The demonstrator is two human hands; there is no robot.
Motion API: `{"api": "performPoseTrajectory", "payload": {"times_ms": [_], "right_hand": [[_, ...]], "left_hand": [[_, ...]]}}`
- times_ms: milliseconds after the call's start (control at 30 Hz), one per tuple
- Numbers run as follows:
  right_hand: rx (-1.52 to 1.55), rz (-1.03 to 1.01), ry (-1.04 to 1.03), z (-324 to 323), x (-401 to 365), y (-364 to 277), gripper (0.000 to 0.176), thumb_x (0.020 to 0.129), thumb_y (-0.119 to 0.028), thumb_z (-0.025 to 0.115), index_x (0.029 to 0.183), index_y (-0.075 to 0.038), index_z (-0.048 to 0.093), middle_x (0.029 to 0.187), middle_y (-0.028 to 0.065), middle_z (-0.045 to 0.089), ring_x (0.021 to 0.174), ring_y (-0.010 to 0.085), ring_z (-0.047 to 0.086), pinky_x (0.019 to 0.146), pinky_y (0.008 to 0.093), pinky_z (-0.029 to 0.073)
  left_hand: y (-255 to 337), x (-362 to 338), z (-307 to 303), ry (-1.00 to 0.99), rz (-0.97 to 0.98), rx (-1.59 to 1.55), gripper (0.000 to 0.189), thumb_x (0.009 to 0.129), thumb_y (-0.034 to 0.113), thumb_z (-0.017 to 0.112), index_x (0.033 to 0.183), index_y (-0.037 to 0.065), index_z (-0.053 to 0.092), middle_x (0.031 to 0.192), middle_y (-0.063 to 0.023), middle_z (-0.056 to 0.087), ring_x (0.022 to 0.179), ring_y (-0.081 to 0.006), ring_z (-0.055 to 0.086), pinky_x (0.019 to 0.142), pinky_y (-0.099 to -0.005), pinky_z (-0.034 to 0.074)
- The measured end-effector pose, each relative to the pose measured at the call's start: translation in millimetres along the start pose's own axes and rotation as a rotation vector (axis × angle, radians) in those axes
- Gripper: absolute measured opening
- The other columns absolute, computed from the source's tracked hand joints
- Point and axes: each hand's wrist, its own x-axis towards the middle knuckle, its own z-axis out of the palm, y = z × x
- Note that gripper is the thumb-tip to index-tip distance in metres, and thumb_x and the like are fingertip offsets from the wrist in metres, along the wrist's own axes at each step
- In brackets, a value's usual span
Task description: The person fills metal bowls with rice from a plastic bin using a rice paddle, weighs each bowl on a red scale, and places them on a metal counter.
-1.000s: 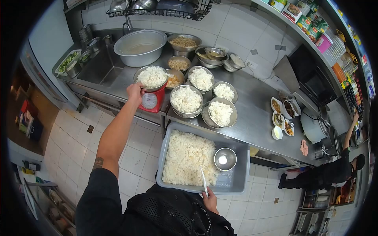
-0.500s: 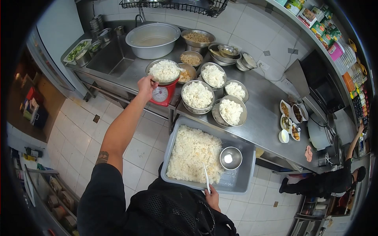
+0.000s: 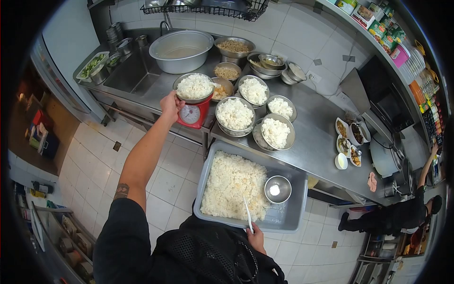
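Note:
My left hand reaches to the near left edge of a steel bowl of white rice, fingers curled at its rim. That bowl rests on a red dial scale. Lower down, my right hand grips the handle of a white rice paddle, its tip in the cooked rice. The rice fills the left and middle of a grey plastic tub. A small steel bowl with a white spot in it sits at the tub's right side.
Several rice-filled bowls stand right of the scale on the steel counter. Behind are a large basin and bowls of brown food. The sink is left. A person in black stands far right.
My left hand has shifted slightly left and down at the bowl's rim. The view has turned a little. My right hand and the paddle stay in place.

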Motion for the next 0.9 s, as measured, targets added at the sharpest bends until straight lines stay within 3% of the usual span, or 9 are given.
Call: {"api": "performPoseTrajectory", "payload": {"times_ms": [200, 233, 367, 433, 500, 567, 667, 800, 900], "right_hand": [[0.250, 0.039, -0.143, -18, 15, -12, 0.052, 0.103, -0.021, 0.056, 0.151, -0.006, 0.044, 0.075, 0.0073, 0.067, 0.059, 0.0120, 0.060, 0.052, 0.0294, 0.048], [0.218, -0.005, -0.160, -25, 25, -11, 0.050, 0.103, -0.020, 0.053, 0.150, -0.005, 0.043, 0.069, 0.0065, 0.066, 0.051, 0.0133, 0.058, 0.047, 0.0312, 0.047], [0.234, 0.127, -0.178, -38, 74, -13, 0.043, 0.101, -0.013, 0.052, 0.141, -0.001, 0.041, 0.069, 0.0089, 0.066, 0.052, 0.0158, 0.061, 0.045, 0.0310, 0.049], [0.226, 0.219, -0.184, -35, 98, -14, 0.030, 0.096, -0.005, 0.049, 0.125, -0.004, 0.043, 0.085, 0.0138, 0.070, 0.054, 0.0160, 0.063, 0.045, 0.0303, 0.049], [0.153, 0.278, -0.160, -30, 116, -23, 0.025, 0.093, -0.005, 0.050, 0.118, -0.003, 0.048, 0.089, 0.0185, 0.069, 0.062, 0.0231, 0.067, 0.055, 0.0383, 0.054], [-0.187, 0.007, -0.102, -17, 138, -23, 0.025, 0.093, -0.014, 0.051, 0.115, -0.003, 0.052, 0.094, 0.0282, 0.070, 0.082, 0.0421, 0.071, 0.074, 0.0502, 0.056], [-0.291, -0.150, -0.190, -14, 142, -98, 0.041, 0.096, -0.024, 0.053, 0.135, -0.011, 0.054, 0.105, 0.0286, 0.069, 0.100, 0.0462, 0.066, 0.089, 0.0532, 0.052], [-0.374, -0.188, -0.280, 15, 160, -131, 0.056, 0.099, -0.032, 0.051, 0.153, -0.022, 0.044, 0.108, 0.0252, 0.071, 0.102, 0.0453, 0.067, 0.091, 0.0531, 0.052], [-0.364, -0.172, -0.320, 36, 149, -140, 0.053, 0.099, -0.030, 0.055, 0.150, -0.018, 0.049, 0.109, 0.0271, 0.070, 0.103, 0.0450, 0.066, 0.092, 0.0515, 0.052]], "left_hand": [[-3, 3, -1, 0.049, 0.017, 0.096, 0.027, 0.095, 0.028, 0.065, 0.080, 0.007, 0.056, 0.066, -0.0030, 0.053, 0.055, -0.0155, 0.061, 0.050, -0.0290, 0.055], [-2, 2, -1, 0.025, 0.028, 0.109, 0.026, 0.095, 0.029, 0.066, 0.084, 0.007, 0.056, 0.068, -0.0041, 0.056, 0.055, -0.0151, 0.061, 0.049, -0.0288, 0.054], [-10, 16, -5, -0.029, 0.049, 0.143, 0.029, 0.094, 0.031, 0.068, 0.103, 0.006, 0.057, 0.081, -0.0067, 0.064, 0.061, -0.0140, 0.063, 0.048, -0.0274, 0.052], [-6, 7, -3, -0.020, 0.031, 0.218, 0.030, 0.094, 0.030, 0.069, 0.105, 0.005, 0.057, 0.082, -0.0065, 0.064, 0.063, -0.0141, 0.064, 0.049, -0.0273, 0.052], [-5, 9, -1, -0.005, 0.028, 0.283, 0.031, 0.094, 0.030, 0.069, 0.107, 0.005, 0.058, 0.083, -0.0062, 0.065, 0.065, -0.0141, 0.065, 0.049, -0.0272, 0.052], [-1, 16, -4, -0.045, 0.007, 0.385, 0.036, 0.093, 0.030, 0.071, 0.113, 0.003, 0.058, 0.088, -0.0069, 0.065, 0.066, -0.0152, 0.065, 0.051, -0.0279, 0.053], [8, 3, 5, -0.015, 0.016, 0.437, 0.043, 0.091, 0.031, 0.073, 0.117, 0.001, 0.057, 0.099, -0.0097, 0.064, 0.068, -0.0183, 0.067, 0.053, -0.0285, 0.055], [12, -3, 12, 0.028, 0.011, 0.444, 0.053, 0.088, 0.034, 0.075, 0.122, -0.002, 0.054, 0.111, -0.0138, 0.057, 0.071, -0.0233, 0.069, 0.054, -0.0299, 0.057], [14, -7, 10, 0.031, 0.006, 0.445, 0.055, 0.088, 0.035, 0.075, 0.123, -0.002, 0.053, 0.110, -0.0131, 0.055, 0.072, -0.0235, 0.069, 0.055, -0.0304, 0.058]]}}
